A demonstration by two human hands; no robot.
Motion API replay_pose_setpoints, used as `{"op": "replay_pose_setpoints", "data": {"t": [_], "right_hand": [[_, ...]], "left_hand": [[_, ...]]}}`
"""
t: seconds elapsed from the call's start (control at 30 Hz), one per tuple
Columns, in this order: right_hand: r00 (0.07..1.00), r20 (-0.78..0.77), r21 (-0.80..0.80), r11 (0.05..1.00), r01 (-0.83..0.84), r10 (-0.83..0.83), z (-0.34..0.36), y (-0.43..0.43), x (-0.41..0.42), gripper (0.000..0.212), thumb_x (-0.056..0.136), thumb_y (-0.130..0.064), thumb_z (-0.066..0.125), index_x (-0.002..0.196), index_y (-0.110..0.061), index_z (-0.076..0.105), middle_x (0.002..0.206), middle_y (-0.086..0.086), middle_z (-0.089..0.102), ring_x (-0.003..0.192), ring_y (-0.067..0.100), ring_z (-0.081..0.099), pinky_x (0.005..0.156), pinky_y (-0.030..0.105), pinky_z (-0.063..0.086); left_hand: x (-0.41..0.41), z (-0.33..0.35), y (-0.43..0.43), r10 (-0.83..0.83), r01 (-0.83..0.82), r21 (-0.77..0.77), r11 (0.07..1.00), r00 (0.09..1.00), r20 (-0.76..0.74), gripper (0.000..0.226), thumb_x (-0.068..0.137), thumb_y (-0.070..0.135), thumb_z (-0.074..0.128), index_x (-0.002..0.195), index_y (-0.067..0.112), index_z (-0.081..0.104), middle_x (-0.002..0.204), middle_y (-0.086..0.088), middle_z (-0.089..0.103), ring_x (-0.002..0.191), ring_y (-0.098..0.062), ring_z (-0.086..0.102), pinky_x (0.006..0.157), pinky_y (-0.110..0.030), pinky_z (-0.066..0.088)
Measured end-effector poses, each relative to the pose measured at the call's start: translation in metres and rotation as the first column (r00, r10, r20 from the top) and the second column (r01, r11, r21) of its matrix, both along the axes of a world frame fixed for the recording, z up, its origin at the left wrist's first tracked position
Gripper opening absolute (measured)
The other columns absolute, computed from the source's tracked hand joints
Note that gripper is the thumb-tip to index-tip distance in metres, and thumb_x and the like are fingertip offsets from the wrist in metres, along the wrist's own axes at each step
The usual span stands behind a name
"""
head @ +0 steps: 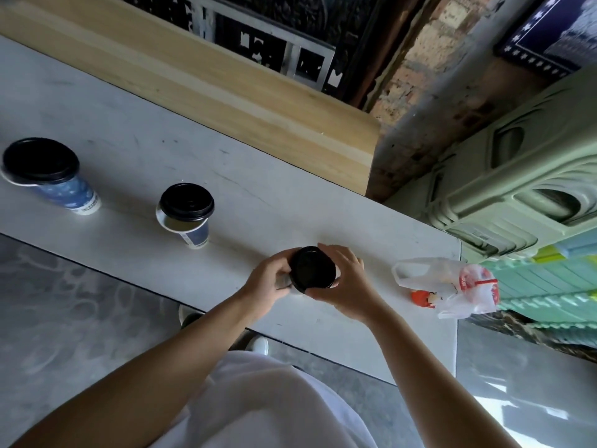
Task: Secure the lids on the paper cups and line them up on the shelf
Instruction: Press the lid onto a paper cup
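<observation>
A paper cup with a black lid (pixel 312 269) stands on the white shelf (pixel 135 130) right in front of me. My left hand (pixel 269 279) grips the cup's side just below the lid. My right hand (pixel 344 282) curls round the lid's rim, thumb at the near edge, fingers over the far edge. Two more blue patterned cups stand to the left. The middle cup (pixel 187 215) carries a black lid sitting askew, its white rim showing on the near side. The far-left cup (pixel 48 176) has its black lid shifted off-centre too.
A thin plastic bag (pixel 452 287) with red print and something orange inside lies at the shelf's right end. A pale wooden board (pixel 226 92) runs along the shelf's back. Green moulded plastic pieces (pixel 523 195) are stacked to the right. Grey floor lies below.
</observation>
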State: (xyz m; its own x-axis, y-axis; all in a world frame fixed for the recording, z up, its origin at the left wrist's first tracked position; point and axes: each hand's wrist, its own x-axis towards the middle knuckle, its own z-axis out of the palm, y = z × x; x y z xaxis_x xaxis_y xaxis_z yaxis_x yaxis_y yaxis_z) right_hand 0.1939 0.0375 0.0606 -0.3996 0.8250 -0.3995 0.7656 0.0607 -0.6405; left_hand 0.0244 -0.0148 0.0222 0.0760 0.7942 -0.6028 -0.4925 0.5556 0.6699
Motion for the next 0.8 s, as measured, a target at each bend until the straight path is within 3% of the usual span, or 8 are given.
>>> {"op": "replay_pose_setpoints", "data": {"t": [0.07, 0.17, 0.23, 0.3, 0.4, 0.5, 0.63, 0.8], "right_hand": [[0.966, -0.147, -0.089, 0.975, 0.202, -0.213, -0.010, -0.002, 0.002, 0.068, 0.078, -0.029, 0.083, 0.139, -0.026, 0.055, 0.130, -0.009, 0.053, 0.118, 0.014, 0.052, 0.093, 0.030, 0.047], [0.756, -0.360, -0.302, 0.835, 0.460, -0.547, -0.020, -0.009, 0.001, 0.020, 0.098, -0.019, 0.064, 0.116, -0.013, 0.070, 0.104, 0.008, 0.072, 0.092, 0.021, 0.066, 0.077, 0.031, 0.051], [0.581, -0.430, -0.463, 0.721, 0.515, -0.691, -0.026, -0.013, 0.002, 0.024, 0.102, -0.013, 0.054, 0.113, -0.001, 0.071, 0.099, 0.014, 0.072, 0.085, 0.023, 0.066, 0.073, 0.032, 0.053], [0.497, -0.424, -0.535, 0.652, 0.537, -0.757, -0.029, -0.017, 0.001, 0.025, 0.102, -0.009, 0.052, 0.112, 0.006, 0.070, 0.095, 0.017, 0.070, 0.077, 0.020, 0.064, 0.071, 0.031, 0.053], [0.458, -0.423, -0.559, 0.623, 0.548, -0.782, -0.032, -0.022, -0.002, 0.024, 0.103, -0.011, 0.053, 0.105, 0.002, 0.073, 0.091, 0.015, 0.070, 0.075, 0.017, 0.064, 0.068, 0.030, 0.054], [0.425, -0.452, -0.567, 0.621, 0.542, -0.784, -0.036, -0.025, -0.003, 0.027, 0.104, -0.017, 0.052, 0.105, 0.000, 0.072, 0.088, 0.010, 0.069, 0.075, 0.013, 0.064, 0.065, 0.027, 0.054], [0.400, -0.463, -0.571, 0.612, 0.548, -0.791, -0.041, -0.027, -0.001, 0.029, 0.103, -0.022, 0.054, 0.109, 0.000, 0.073, 0.091, 0.009, 0.070, 0.080, 0.014, 0.065, 0.073, 0.035, 0.055], [0.364, -0.434, -0.623, 0.566, 0.540, -0.824, -0.045, -0.028, -0.002, 0.026, 0.104, -0.022, 0.053, 0.109, -0.004, 0.071, 0.085, 0.006, 0.069, 0.076, 0.013, 0.063, 0.067, 0.034, 0.054]], "left_hand": [[0.004, 0.006, 0.001, 0.088, -0.090, -0.075, 0.993, 0.996, -0.029, 0.026, 0.096, 0.018, 0.052, 0.112, 0.020, 0.073, 0.106, 0.001, 0.075, 0.092, -0.007, 0.070, 0.084, -0.032, 0.051], [0.011, 0.006, 0.002, 0.097, -0.103, -0.041, 0.994, 0.986, -0.138, 0.023, 0.100, 0.027, 0.052, 0.107, 0.025, 0.074, 0.090, 0.015, 0.076, 0.076, 0.008, 0.070, 0.076, -0.030, 0.054], [0.013, 0.002, 0.002, 0.121, -0.132, -0.042, 0.990, 0.974, -0.194, 0.024, 0.102, 0.030, 0.050, 0.110, 0.026, 0.073, 0.097, 0.014, 0.074, 0.082, 0.006, 0.069, 0.075, -0.030, 0.053], [0.015, 0.000, 0.001, 0.143, -0.156, -0.042, 0.987, 0.964, -0.226, 0.022, 0.103, 0.031, 0.051, 0.110, 0.024, 0.071, 0.102, 0.010, 0.071, 0.090, 0.000, 0.066, 0.076, -0.031, 0.054], [0.018, 0.000, 0.001, 0.160, -0.169, -0.008, 0.986, 0.948, -0.274, 0.021, 0.103, 0.031, 0.052, 0.108, 0.022, 0.070, 0.103, 0.006, 0.070, 0.095, -0.005, 0.063, 0.079, -0.034, 0.057], [0.019, 0.001, 0.004, 0.152, -0.158, 0.008, 0.987, 0.928, -0.339, 0.022, 0.103, 0.032, 0.052, 0.106, 0.020, 0.070, 0.099, 0.006, 0.068, 0.090, -0.003, 0.063, 0.068, -0.027, 0.057], [0.024, 0.003, 0.007, 0.135, -0.136, 0.026, 0.990, 0.910, -0.392, 0.022, 0.103, 0.031, 0.051, 0.096, 0.024, 0.070, 0.095, 0.007, 0.069, 0.087, -0.001, 0.063, 0.066, -0.027, 0.060], [0.019, -0.001, 0.007, 0.112, -0.113, 0.020, 0.993, 0.910, -0.400, 0.027, 0.103, 0.032, 0.050, 0.110, 0.015, 0.070, 0.111, -0.004, 0.069, 0.100, -0.010, 0.065, 0.072, -0.035, 0.063]]}}
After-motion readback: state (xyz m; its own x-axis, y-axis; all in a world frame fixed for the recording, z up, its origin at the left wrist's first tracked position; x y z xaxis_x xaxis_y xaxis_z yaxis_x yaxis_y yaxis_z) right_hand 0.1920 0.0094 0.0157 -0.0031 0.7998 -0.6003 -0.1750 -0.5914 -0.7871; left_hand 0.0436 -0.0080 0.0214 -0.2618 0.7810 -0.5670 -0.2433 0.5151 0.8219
